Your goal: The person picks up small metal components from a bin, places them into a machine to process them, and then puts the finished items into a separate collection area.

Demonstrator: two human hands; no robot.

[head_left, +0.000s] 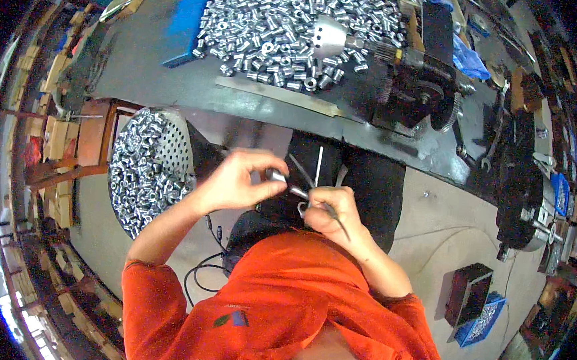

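Observation:
Over my lap, my left hand [247, 179] pinches a small shiny metal sleeve [276, 175] between thumb and fingers. My right hand [332, 210] is closed around a thin dark rod-like tool [301, 170], which slants up left from the fist; its other end sticks out near my wrist. A second metal sleeve [298, 192] shows at the right fingertips, and a ring-shaped end of another [302, 208] lies just below. Whether these sleeves sit on the tool or are held beside it, I cannot tell. A bright straight rod [319, 166] stands out against my dark trousers.
A large heap of metal sleeves [272, 32] covers the bench [135, 69], beside a blue box [186, 29] and a chuck [330, 36] on a machine. At left stands a perforated seat [175, 142] piled with sleeves. A black cable [195, 277], a dark crate [469, 294] and a blue bin [483, 321] are on the floor.

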